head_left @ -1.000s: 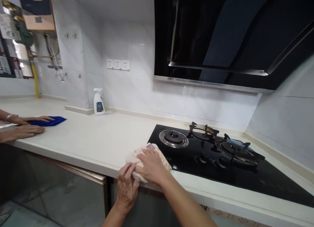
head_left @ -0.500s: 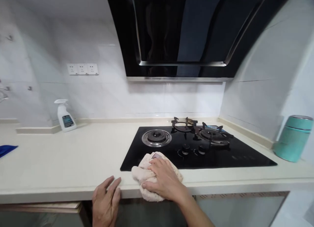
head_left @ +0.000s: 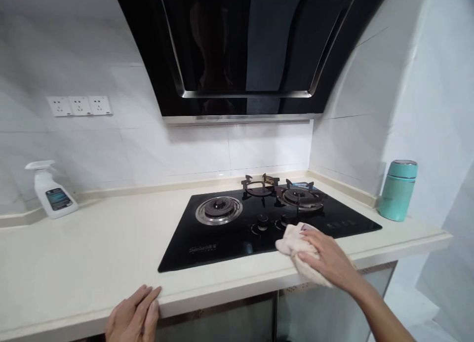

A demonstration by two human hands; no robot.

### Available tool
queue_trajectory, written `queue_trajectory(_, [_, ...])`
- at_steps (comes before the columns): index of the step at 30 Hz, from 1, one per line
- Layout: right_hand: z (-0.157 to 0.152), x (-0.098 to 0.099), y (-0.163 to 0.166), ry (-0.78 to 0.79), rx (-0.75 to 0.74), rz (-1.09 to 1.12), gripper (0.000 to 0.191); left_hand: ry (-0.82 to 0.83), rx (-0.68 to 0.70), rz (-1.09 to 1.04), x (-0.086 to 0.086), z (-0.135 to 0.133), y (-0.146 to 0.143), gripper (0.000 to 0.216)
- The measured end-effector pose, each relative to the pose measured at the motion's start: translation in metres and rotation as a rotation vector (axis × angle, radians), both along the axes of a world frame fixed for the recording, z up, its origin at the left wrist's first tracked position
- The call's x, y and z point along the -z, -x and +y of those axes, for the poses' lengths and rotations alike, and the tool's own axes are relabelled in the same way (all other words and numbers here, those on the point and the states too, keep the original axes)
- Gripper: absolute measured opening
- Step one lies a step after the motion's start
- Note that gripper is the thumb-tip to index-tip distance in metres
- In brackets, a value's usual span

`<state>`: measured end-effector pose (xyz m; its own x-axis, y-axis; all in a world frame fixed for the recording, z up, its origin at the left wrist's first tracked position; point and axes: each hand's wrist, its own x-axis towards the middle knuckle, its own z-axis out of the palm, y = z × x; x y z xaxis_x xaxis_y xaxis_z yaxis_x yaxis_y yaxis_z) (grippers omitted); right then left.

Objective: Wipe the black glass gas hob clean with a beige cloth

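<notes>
My right hand (head_left: 328,259) presses a crumpled pale pink cloth (head_left: 292,242) onto the front right part of the black glass gas hob (head_left: 207,243), fingers curled over the cloth. The cloth overhangs the counter's front edge. My left hand (head_left: 134,316) rests flat on the front edge of the cream countertop (head_left: 92,253), fingers stretched out, holding nothing. The hob has two burners (head_left: 219,209) and two knobs (head_left: 262,220); a loose pan support (head_left: 260,183) lies at its back.
A black range hood (head_left: 244,51) hangs over the hob. A white spray bottle (head_left: 51,190) stands at the back left by the wall. A teal flask (head_left: 397,189) stands at the counter's right end. Wall sockets (head_left: 79,105) sit on the tiles.
My right hand has slid the cloth rightward along the hob's front edge. My left hand came off the cloth and now rests on the counter edge. The view turned right; the other person's hands left view.
</notes>
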<state>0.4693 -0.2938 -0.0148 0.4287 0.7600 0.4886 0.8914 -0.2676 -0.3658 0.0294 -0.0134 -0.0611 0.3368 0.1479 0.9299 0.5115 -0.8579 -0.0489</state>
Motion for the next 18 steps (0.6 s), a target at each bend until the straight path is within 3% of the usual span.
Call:
queue_trajectory(5, [-0.038, 0.002, -0.077, -0.038, 0.223, -0.085, 0.053, 0.019, -0.01, -0.002, 0.003, 0.003, 0.0, 0.026])
queue_trajectory(9, [-0.052, 0.005, -0.111, 0.034, 0.414, -0.239, 0.046, 0.01, -0.006, -0.014, 0.004, 0.004, -0.002, 0.025])
queue_trajectory(13, [-0.052, 0.015, -0.104, 0.035, 0.56, -0.254, 0.051, -0.001, -0.011, -0.018, 0.003, 0.003, -0.003, 0.024])
queue_trajectory(18, [-0.031, 0.018, -0.046, 0.024, 0.651, -0.243, 0.05, -0.009, -0.027, -0.036, 0.004, 0.001, -0.006, 0.022])
